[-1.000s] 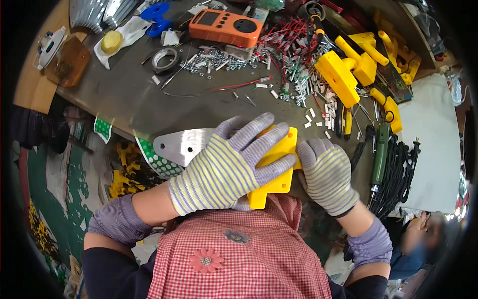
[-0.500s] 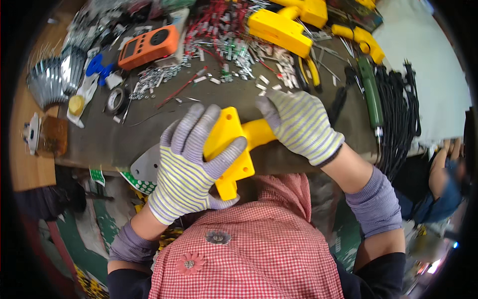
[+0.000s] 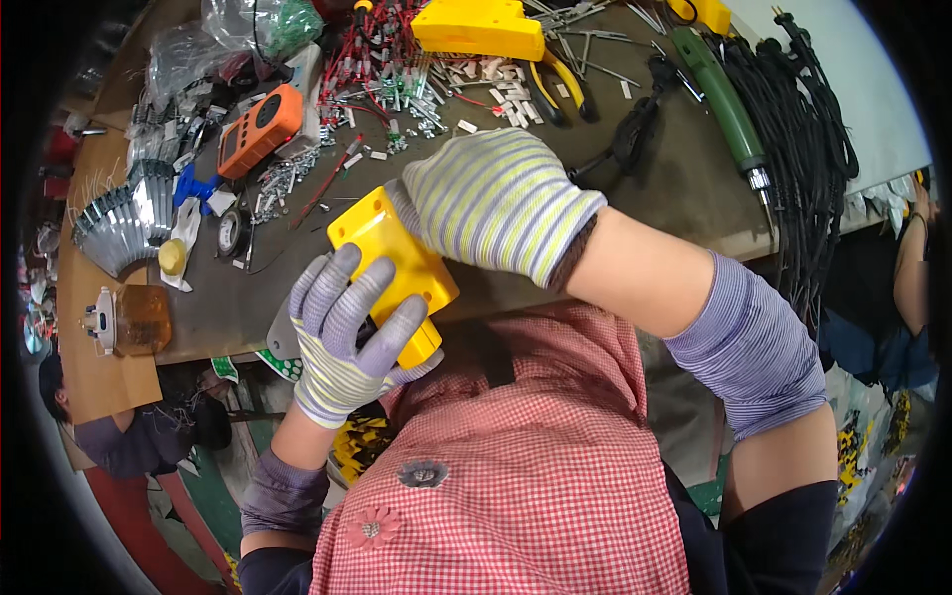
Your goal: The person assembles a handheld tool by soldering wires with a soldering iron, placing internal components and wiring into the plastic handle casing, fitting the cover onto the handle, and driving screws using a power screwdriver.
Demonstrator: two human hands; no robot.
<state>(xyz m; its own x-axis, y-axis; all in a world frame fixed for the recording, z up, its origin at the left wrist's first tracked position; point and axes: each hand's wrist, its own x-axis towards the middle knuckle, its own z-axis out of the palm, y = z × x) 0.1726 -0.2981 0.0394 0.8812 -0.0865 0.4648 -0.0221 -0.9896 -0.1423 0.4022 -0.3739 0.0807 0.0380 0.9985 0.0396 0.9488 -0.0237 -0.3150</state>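
A yellow plastic tool housing (image 3: pixel 392 243) with screw holes in its flat face is tilted between my two gloved hands at the table's near edge. My left hand (image 3: pixel 347 332) cups its lower left side, the fingers bent around it and the thumb lying across its lower part. Over its upper right end my right hand (image 3: pixel 491 198) is closed, back of the glove upward. That hand hides the handle part seen earlier, and its fingertips are mostly covered. Just left of my left hand, a grey rounded plate sticks out at the table edge.
An orange multimeter (image 3: pixel 260 129) lies at the far left near black tape (image 3: pixel 233 232). Beyond my hands are wires, small metal parts, yellow-handled pliers (image 3: pixel 557 87) and another yellow housing (image 3: pixel 478 28). A green electric screwdriver (image 3: pixel 722 99) and black cables (image 3: pixel 793 129) lie to the right.
Both hands and the housing have shifted left relative to my view, which has also turned. The housing is tilted differently, and my right hand has come over its handle end.
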